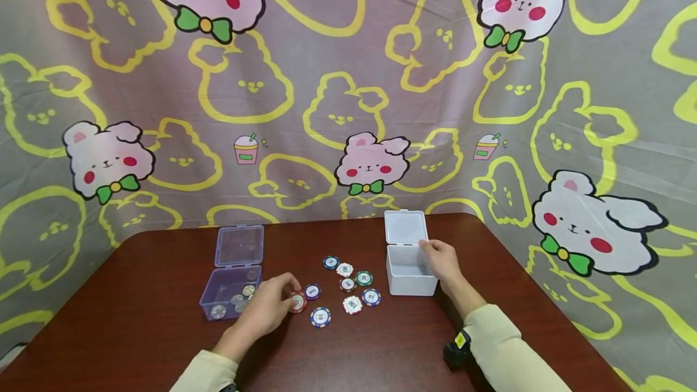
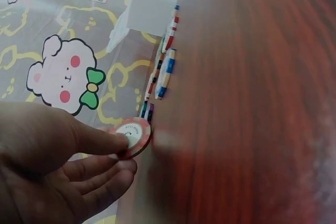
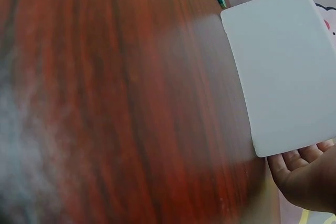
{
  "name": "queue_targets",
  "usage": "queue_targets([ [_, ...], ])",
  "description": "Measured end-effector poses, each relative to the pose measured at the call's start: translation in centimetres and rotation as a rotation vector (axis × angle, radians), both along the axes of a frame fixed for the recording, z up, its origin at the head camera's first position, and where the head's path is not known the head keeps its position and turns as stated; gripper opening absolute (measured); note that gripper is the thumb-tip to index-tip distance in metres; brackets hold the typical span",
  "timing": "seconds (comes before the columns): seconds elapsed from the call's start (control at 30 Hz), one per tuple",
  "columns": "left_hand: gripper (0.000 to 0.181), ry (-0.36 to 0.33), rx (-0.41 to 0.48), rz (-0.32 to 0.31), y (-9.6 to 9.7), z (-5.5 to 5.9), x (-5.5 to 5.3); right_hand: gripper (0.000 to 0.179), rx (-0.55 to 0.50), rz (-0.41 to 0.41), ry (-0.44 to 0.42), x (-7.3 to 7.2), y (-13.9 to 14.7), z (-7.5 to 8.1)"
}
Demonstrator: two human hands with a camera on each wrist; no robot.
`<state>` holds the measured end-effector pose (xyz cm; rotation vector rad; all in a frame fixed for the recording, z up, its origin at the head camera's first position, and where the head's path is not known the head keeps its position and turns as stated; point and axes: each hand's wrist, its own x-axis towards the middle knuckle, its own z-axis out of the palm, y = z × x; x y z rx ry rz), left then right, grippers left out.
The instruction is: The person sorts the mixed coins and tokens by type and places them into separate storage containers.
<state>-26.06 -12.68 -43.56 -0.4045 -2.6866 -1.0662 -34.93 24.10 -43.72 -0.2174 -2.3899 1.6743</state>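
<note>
My left hand [image 1: 269,304] pinches a red-edged poker chip [image 2: 137,132] between thumb and fingers, beside the purple see-through box [image 1: 209,280]. That box stands with its lid up and holds several silver coins [image 1: 219,311]. My right hand [image 1: 443,262] holds the right side of the open white box [image 1: 412,285]. In the right wrist view its fingers [image 3: 278,167] lie along the box's side wall, and the thumb is hidden. Between the two boxes lie several poker chips, among them a blue one [image 1: 320,317] and a white one [image 1: 352,305].
The boxes and chips stand on a dark red-brown wooden table [image 1: 348,362]. A patterned curtain [image 1: 305,95] with rabbit drawings hangs behind and beside it. The white box's raised lid [image 1: 405,227] leans back towards the curtain.
</note>
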Motion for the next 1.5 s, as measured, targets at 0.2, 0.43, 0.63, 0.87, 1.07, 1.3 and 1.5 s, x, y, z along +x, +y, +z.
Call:
queue_targets([
  [0.2,0.014,-0.113,0.240,-0.072,0.0,0.4,-0.1,0.039,0.001,0.000,-0.001,0.0,0.0,0.1],
  [0.43,0.014,-0.232,0.474,-0.161,0.7,0.8,-0.1,0.039,-0.018,0.004,0.007,-0.1,-0.1,0.1],
  [0.63,0.018,-0.284,0.550,-0.172,2.1,1.0,0.1,0.040,-0.007,0.009,0.007,-0.1,0.0,-0.1],
  [0.87,0.018,-0.302,0.582,-0.182,4.0,0.9,-0.1,0.040,-0.009,0.003,0.013,-0.1,0.0,-0.3],
  [1.07,0.019,-0.328,0.608,-0.225,5.5,1.5,-0.2,0.038,-0.014,-0.005,0.013,-0.1,0.0,-0.1],
  [1.3,0.018,-0.330,0.611,-0.249,7.0,2.1,-0.6,0.041,-0.016,0.000,0.000,-0.1,0.1,-0.1],
  [1.5,0.022,-0.360,0.664,-0.246,8.1,2.3,-1.0,0.041,-0.015,-0.001,0.000,0.0,0.1,-0.2],
])
